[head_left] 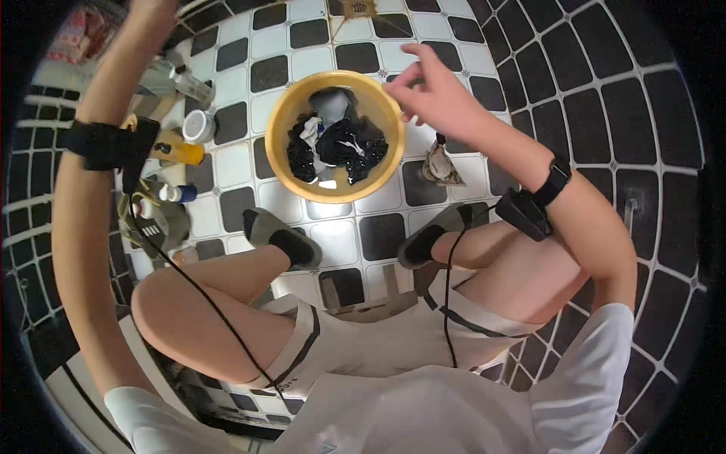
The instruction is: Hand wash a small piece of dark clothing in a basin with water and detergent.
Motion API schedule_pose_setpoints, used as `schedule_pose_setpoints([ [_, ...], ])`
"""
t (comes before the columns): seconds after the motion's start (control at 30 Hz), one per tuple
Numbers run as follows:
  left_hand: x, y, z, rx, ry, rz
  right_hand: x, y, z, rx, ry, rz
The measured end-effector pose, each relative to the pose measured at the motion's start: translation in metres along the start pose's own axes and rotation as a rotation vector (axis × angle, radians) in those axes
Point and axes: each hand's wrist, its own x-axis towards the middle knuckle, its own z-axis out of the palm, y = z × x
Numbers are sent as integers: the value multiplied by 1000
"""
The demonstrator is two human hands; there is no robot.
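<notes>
A round yellow basin (274,155) stands on the floor in front of my feet. Dark, wet-looking clothes (344,144) lie in water inside it, with some white and grey cloth among them. My right hand (431,87) hovers by the basin's right rim, holding nothing, its fingers loosely bent and apart. Up at the far left, my left arm reaches past the bottles. Only the base of my left hand (155,9) shows at the picture's top edge; its fingers are out of sight.
On the left stand a clear bottle (193,85), a white round tub (198,126), a yellow bottle (179,148) and a blue-capped white bottle (178,194). A crumpled pouch (442,165) sits right of the basin. Dark tiled walls (597,98) flank the checkered floor (382,236).
</notes>
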Motion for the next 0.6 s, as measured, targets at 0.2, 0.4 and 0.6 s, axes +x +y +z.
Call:
schedule_pose_setpoints([
  [0.2,-82,-136,7,501,-600,-316,19,28,-12,-272,57,136],
  [0.4,-190,-123,-6,1160,-1048,0,17,54,13,-814,-321,174],
  [0.6,-207,-2,-38,1110,-905,33,-10,65,10,-901,-452,140],
])
